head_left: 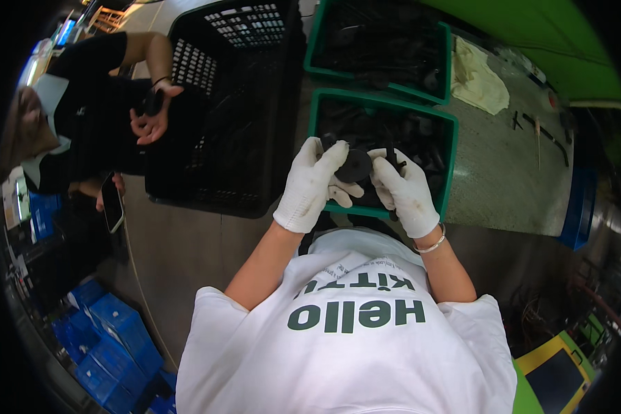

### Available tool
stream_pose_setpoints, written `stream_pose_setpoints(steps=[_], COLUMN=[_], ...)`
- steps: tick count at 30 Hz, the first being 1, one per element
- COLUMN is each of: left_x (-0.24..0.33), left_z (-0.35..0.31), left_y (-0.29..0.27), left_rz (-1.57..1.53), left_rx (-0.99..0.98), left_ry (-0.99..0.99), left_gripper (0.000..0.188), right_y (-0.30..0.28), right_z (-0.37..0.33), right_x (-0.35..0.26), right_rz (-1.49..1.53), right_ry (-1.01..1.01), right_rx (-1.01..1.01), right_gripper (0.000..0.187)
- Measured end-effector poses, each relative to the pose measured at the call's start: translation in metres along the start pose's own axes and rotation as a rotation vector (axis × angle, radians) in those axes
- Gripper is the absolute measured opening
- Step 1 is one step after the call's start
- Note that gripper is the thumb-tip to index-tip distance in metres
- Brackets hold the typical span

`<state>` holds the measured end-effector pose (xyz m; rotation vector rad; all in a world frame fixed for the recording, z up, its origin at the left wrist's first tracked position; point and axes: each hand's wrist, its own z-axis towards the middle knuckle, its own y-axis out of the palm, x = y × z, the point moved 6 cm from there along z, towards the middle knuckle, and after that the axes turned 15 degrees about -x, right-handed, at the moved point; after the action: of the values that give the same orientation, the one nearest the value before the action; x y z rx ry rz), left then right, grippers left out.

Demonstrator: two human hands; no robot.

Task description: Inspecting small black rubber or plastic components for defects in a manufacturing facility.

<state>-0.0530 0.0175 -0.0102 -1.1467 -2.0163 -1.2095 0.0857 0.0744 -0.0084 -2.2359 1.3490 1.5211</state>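
Observation:
Both my hands wear white knit gloves and are raised over the near green bin (452, 165), which holds a heap of black parts. Between thumb and fingers my left hand (312, 181) grips a round black disc-shaped part (356, 166) with a small mark at its centre. My right hand (405, 188) is closed on a slim black part (391, 153) that sticks up past the fingers, close beside the disc. Whether the two parts touch is too dark to tell.
Behind stands a second green bin (446, 65) with black parts. A large black crate (217, 200) is at left, with a person (83, 110) beyond it holding a phone (112, 204). On the grey table (510, 186) lie a cream cloth (477, 77) and a black curved strip (555, 138). Blue boxes (117, 338) are lower left.

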Motion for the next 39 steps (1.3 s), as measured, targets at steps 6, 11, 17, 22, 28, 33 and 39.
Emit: stream_pose_setpoints(steps=[6,11,17,22,28,33,39], left_x=[0.003,-0.006,-0.015,-0.017,-0.041,-0.057,-0.076], left_z=[-0.050,-0.078,-0.108,-0.132,-0.144,-0.158,-0.180], left_y=[-0.009,-0.025,-0.044,-0.055,-0.068,-0.078,-0.103], left_rz=[-0.081,-0.154,-0.204,-0.211,-0.493,-0.735,-0.757], left_rx=[0.072,0.128,0.195,0.272,0.301,-0.233,-0.328], left_ry=[0.059,0.100,0.188,0.217,0.384,0.712,0.856], left_gripper=[0.037,0.048,0.053,0.051,0.050,0.057,0.065], right_y=[0.042,0.066,0.096,0.114,0.154,0.138,0.136], right_z=[0.009,0.013,0.013,0.015,-0.015,-0.009,-0.005], right_x=[0.012,0.024,0.025,0.032,0.018,0.025,0.046], right_rz=[0.072,0.091,-0.138,-0.380,-0.883,-0.744,-0.774], right_ry=[0.175,0.234,0.148,-0.011,-0.558,-0.435,-0.277], right_rx=[-0.276,-0.382,-0.343,-0.335,-0.534,-0.492,-0.496], right_gripper=[0.022,0.022,0.017,0.012,0.022,0.012,0.010])
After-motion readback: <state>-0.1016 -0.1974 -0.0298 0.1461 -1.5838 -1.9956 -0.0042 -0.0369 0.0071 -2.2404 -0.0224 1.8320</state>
